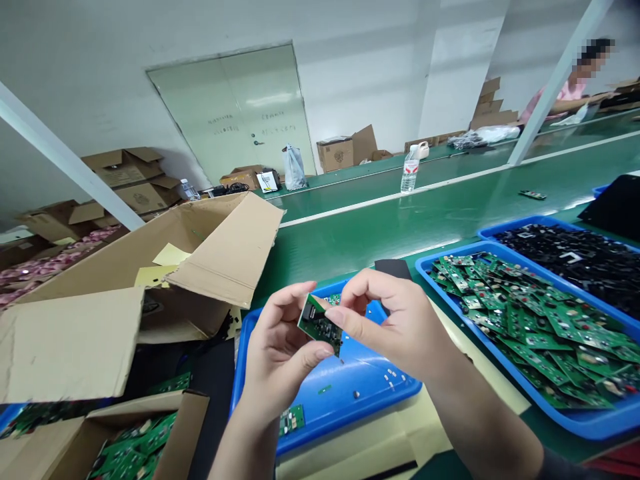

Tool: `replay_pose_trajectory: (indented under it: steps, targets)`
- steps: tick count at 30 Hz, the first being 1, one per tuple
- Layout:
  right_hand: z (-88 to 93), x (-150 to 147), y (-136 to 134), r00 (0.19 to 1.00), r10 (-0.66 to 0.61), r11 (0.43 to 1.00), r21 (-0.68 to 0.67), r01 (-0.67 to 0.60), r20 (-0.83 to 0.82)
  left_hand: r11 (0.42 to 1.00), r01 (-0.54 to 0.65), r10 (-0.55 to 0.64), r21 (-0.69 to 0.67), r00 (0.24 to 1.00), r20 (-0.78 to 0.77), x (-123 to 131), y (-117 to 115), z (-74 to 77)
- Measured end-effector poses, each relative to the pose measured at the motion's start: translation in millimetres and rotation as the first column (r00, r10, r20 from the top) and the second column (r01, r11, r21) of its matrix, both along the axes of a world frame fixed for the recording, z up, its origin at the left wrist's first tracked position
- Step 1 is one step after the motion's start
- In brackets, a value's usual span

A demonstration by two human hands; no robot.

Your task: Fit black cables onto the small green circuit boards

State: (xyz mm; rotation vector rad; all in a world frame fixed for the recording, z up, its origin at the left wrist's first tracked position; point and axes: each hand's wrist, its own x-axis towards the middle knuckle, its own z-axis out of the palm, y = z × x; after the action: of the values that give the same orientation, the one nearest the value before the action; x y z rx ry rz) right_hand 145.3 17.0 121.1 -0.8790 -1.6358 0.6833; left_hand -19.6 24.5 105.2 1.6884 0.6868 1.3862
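Note:
My left hand [273, 350] grips a small green circuit board [320, 325] by its edges, thumb below and fingers behind. Black components stand on the face of the board. At its upper right, the thumb and forefinger of my right hand [395, 317] are pinched together against the parts. Whatever is between those fingertips is too small or hidden to make out. Both hands are above a shallow blue tray [345, 403]. Another circuit board [296, 419] lies in that tray, along with a few small loose pieces.
To the right stand a blue tray [425, 267] heaped with circuit boards and another tray [500, 227] of black parts. Open cardboard boxes [240, 247] crowd the left. A water bottle [410, 170] stands on the green bench [345, 233]. A person [565, 97] sits at far right.

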Motion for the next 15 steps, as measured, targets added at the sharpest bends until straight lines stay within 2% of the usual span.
replay_pose_trajectory:
  steps: [3,6,11,15]
  targets:
    - [-1.3,1.2,0.6,0.998,0.008,0.992,0.122,-0.015,0.055,0.993,0.109,-0.104,-0.043,0.989,0.108,-2.0,2.7,-2.9]
    - [-1.1,1.2,0.6,0.995,-0.006,0.977,0.211,-0.016,0.102,0.984,0.166,-0.152,-0.072,0.974,0.170,-2.6,4.9,-3.7]
    - [-0.7,-0.6,1.2,0.993,-0.067,0.965,0.261,0.039,0.098,0.968,0.212,-0.183,-0.131,0.961,0.207,-0.9,4.1,-1.1]
    - [-2.5,-1.2,3.5,0.978,-0.178,0.939,0.316,0.135,0.111,0.933,0.321,-0.286,-0.164,0.936,0.206,-2.2,3.7,-2.8]
